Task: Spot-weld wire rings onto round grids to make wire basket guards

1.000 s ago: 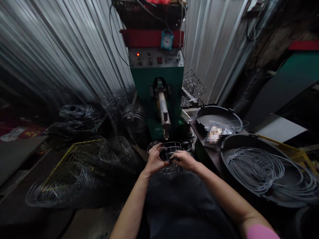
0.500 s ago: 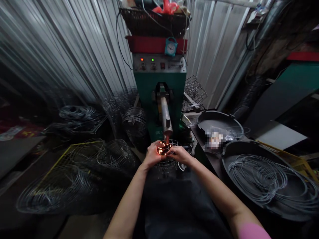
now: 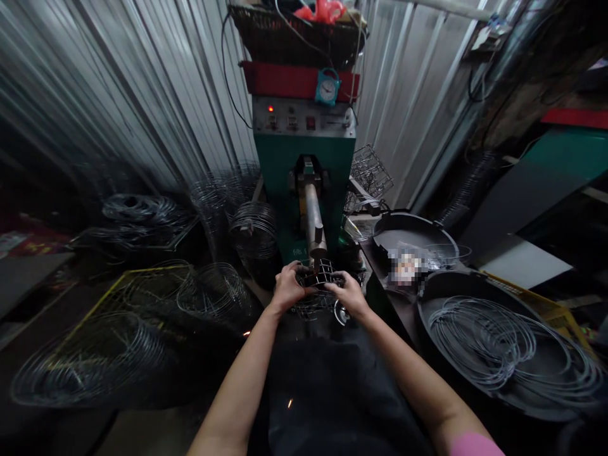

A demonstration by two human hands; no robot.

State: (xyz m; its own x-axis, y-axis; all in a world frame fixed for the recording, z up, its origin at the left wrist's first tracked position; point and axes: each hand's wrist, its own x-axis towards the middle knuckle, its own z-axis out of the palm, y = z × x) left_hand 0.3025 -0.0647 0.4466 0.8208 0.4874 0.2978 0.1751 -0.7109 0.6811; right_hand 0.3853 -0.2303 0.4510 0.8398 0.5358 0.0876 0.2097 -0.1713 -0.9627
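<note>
A small round wire basket [image 3: 323, 272] sits at the tip of the green spot welder [image 3: 275, 164], under its upper electrode arm [image 3: 314, 218]. My left hand [image 3: 288, 288] grips the basket's left side, with fingers bent round the rim. On the right side my right hand [image 3: 349, 293] pinches the wire frame between thumb and fingers. The lower electrode is hidden behind the hands and the basket. Two stray sparks glow, one near my left forearm and one on the dark apron [image 3: 342, 386].
Wire rings [image 3: 484, 342] lie in a large black pan [image 3: 427, 380] at right, with a smaller pan [image 3: 413, 228] behind. Stacked wire hoops [image 3: 213, 288] and a yellow crate [image 3: 128, 278] stand at left. A blue clock [image 3: 327, 87] hangs above the control panel [image 3: 304, 120].
The bright sparks at the electrode have died away, leaving two flying ones. The welder's green light has gone out. My right hand has shifted slightly and the basket has turned or tilted.
</note>
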